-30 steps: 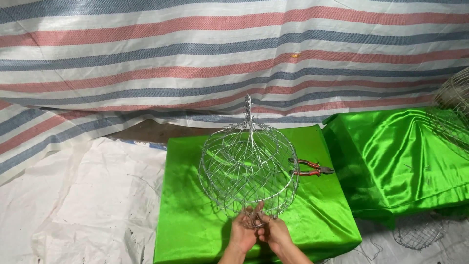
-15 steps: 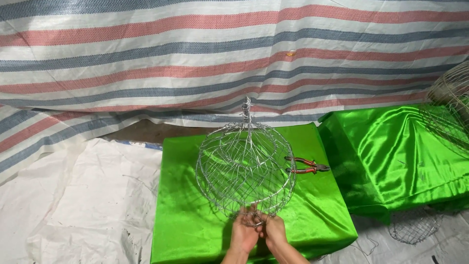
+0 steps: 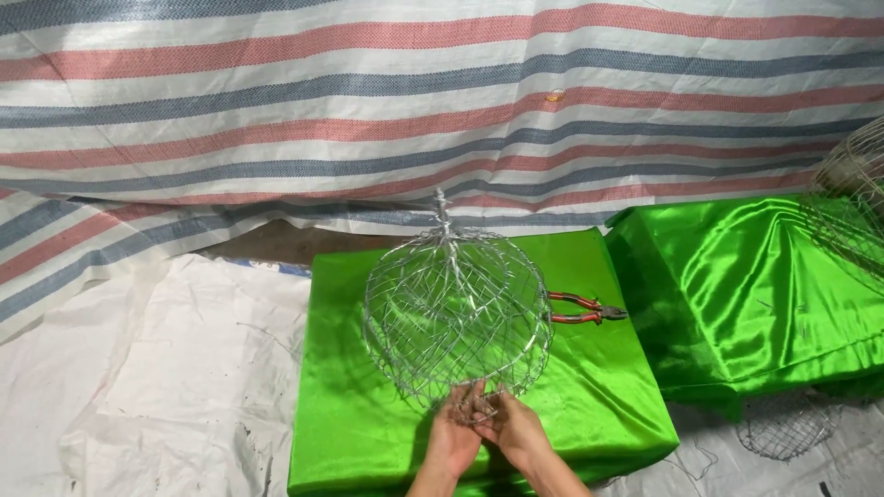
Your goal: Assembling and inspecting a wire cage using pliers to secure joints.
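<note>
Both hands, left hand [image 3: 453,440] & right hand [image 3: 512,433], pinched shut on the near rim of the round silver wire-mesh cage [image 3: 458,317]. Risk: cut wire ends could've pricked fingers; the cage could've rolled towards the red-handled pliers [image 3: 582,310] just beside it.

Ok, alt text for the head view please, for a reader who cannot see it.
Two bare hands, left hand and right hand, pinch the near rim of a round wire mesh frame on a green satin-covered block. Red-handled pliers lie beside it.

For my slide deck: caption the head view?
Two hands, left hand and right hand, gripping a wire basket on green cloth.
</note>
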